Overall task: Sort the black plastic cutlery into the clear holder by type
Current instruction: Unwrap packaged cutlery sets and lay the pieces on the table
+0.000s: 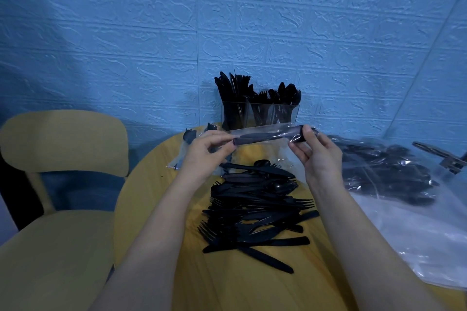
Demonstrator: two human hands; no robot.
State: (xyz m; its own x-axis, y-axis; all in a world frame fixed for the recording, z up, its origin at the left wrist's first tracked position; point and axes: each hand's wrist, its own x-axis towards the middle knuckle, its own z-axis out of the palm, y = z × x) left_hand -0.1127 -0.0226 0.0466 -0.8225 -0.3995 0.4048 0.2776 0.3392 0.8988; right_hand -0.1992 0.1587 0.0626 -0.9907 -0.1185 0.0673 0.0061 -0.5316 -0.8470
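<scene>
Centre frame, above a round yellow bench: a clear plastic sleeve with a black knife inside, held level between two hands. Left hand at the sleeve's left end, thumb and forefinger fingers pinching it; right hand at the right end, thumb and curled fingers pinching the wrapped handle. Directly behind, at the far edge of the bench against a blue brick-pattern wall: the clear holder, upright, black cutlery standing in its compartments, knives on the left, forks in the middle, spoons on the right. Lower centre, between the forearms: a loose pile of black plastic cutlery, forks, knives and spoons mixed, lying flat on the bench. Left of the left hand: more wrapped forks near the bench's edge. Right of frame: a large clear bag with further black cutlery inside, spread over the bench. Left of frame: a yellow chair beside the bench.
</scene>
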